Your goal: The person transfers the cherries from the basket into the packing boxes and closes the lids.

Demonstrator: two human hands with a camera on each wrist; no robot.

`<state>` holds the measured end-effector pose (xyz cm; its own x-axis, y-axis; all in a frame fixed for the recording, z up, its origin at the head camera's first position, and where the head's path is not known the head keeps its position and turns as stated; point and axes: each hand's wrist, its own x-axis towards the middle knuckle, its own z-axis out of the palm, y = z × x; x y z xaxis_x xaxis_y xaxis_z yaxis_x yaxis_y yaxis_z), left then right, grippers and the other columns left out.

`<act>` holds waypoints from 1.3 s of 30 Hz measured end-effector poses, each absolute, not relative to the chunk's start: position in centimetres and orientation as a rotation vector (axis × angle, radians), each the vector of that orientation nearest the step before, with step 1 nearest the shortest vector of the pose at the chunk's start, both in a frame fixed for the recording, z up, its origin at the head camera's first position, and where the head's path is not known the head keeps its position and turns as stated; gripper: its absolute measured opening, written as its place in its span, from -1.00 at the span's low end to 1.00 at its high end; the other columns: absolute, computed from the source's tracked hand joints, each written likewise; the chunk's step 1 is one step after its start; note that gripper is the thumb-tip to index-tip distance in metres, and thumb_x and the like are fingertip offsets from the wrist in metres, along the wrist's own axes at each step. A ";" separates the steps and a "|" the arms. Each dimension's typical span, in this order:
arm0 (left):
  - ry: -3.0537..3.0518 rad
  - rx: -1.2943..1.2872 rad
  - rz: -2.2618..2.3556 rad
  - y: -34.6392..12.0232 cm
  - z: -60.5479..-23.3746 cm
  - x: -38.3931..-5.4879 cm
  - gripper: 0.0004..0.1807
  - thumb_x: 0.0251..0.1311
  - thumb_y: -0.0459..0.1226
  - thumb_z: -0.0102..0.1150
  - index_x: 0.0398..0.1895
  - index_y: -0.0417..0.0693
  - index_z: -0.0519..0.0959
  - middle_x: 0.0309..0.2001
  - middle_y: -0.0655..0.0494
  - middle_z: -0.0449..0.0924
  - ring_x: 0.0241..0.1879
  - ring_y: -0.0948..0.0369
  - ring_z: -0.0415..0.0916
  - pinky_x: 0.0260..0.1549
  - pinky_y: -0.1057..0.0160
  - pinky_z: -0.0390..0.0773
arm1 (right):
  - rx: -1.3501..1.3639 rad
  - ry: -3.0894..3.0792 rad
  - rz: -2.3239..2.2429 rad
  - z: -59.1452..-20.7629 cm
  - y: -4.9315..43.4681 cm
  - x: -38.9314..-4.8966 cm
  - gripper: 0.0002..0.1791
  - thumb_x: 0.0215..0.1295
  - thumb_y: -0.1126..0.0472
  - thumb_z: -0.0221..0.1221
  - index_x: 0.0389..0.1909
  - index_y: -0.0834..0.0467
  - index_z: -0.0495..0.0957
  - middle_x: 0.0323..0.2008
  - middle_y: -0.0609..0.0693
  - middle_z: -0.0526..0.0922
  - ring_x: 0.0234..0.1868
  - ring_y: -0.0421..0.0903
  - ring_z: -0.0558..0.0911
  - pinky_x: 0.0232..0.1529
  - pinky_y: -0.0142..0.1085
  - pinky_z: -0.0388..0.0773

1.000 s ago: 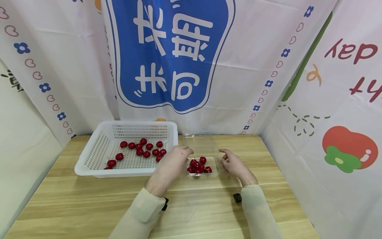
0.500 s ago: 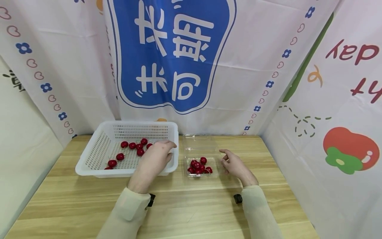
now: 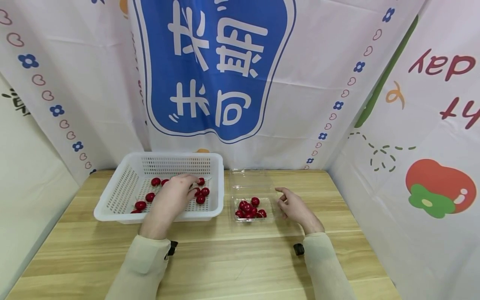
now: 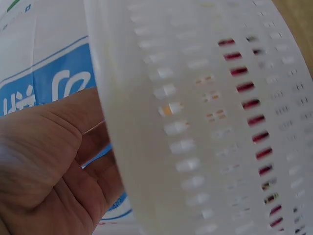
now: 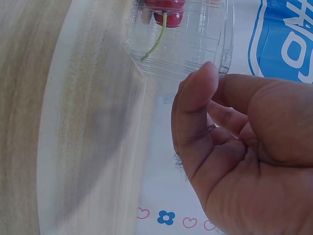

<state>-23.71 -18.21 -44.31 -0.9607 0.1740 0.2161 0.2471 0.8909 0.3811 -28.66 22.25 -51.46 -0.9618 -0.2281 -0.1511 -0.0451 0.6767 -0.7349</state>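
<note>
My left hand reaches over the front rim of the white plastic basket, fingers loosely bent above red cherries on its slotted floor. In the left wrist view the fingers of that hand pass behind the basket wall, which hides their tips. Beside the basket, a clear plastic clamshell box stands with its lid up and several cherries inside. My right hand stays at the box's right side, fingers loosely curled, the thumb tip right by the box edge in the right wrist view.
Both containers stand on a wooden table near its back edge. A printed white curtain hangs behind, and another printed sheet closes off the right side. Each wrist carries a small black device.
My left hand has moved left from the clear box, over the basket's right part, to the middle of the basket. My right hand has stayed by the box.
</note>
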 end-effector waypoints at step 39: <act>-3.197 -0.193 -0.554 -30.0 -47.5 -26.2 -0.50 0.55 -0.26 0.46 0.41 -0.38 0.69 0.43 -0.53 0.68 0.46 -0.53 0.59 0.47 -0.56 0.62 | -0.219 2.651 -1.163 -51.5 22.4 -28.7 -0.37 0.87 0.36 0.08 0.82 0.26 0.29 0.07 0.31 0.71 -0.42 0.00 0.70 -0.30 -0.06 0.83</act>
